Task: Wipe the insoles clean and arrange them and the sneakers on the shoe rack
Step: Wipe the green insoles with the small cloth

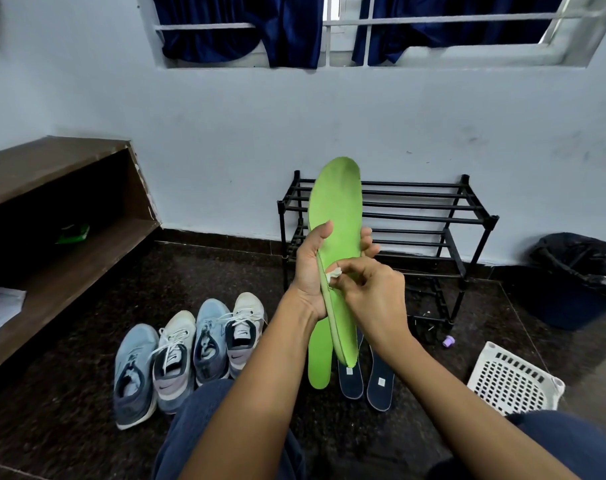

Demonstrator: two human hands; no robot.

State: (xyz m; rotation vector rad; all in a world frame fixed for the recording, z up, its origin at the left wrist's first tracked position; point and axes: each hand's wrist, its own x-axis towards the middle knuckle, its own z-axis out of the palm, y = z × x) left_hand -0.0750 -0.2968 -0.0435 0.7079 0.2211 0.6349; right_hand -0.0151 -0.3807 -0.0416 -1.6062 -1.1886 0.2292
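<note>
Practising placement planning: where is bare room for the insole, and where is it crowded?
Free: the top bars of the shoe rack right of the held green insole, and its lower tier. Also the floor between rack, bin and white basket, save a purple object. Crowded: the near floor, with four sneakers, a second green insole and two navy insoles.

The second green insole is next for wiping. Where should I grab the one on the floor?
Probably its near rounded end: the green insole on the floor lies flat with that end clear, while its far part is hidden behind the held insole. Come from above and its left, since a navy insole lies close on its right; pinch the edge.
</note>
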